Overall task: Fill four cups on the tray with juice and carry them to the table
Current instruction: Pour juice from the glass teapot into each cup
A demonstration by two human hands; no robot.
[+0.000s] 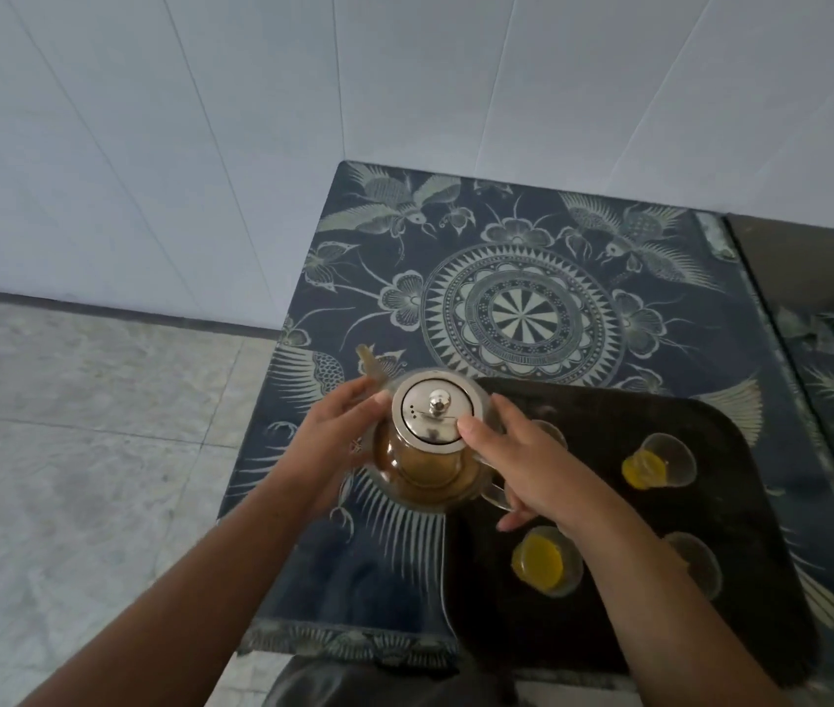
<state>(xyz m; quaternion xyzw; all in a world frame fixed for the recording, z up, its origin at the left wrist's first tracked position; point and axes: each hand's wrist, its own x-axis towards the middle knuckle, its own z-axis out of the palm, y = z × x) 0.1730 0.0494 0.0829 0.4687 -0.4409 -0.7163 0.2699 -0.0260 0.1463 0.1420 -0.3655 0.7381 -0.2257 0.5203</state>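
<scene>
Two bare forearms reach forward; the left hand (338, 441) lays nearly straight fingers against the left side of a glass teapot (427, 469). The right hand (527, 466) closes its grip round the handle, thumb pressing the metal lid (433, 410). Right of that grip, a dark tray (609, 400) on the patterned bench (507, 237) holds a nearer juice-filled cup (542, 561) and a farther juice-filled cup (647, 466).

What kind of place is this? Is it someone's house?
Probably a home, maybe a dining or kitchen corner: a dark bird-patterned tablecloth, a glass teapot with a steel lid, and a black tray of small glass cups.
</scene>
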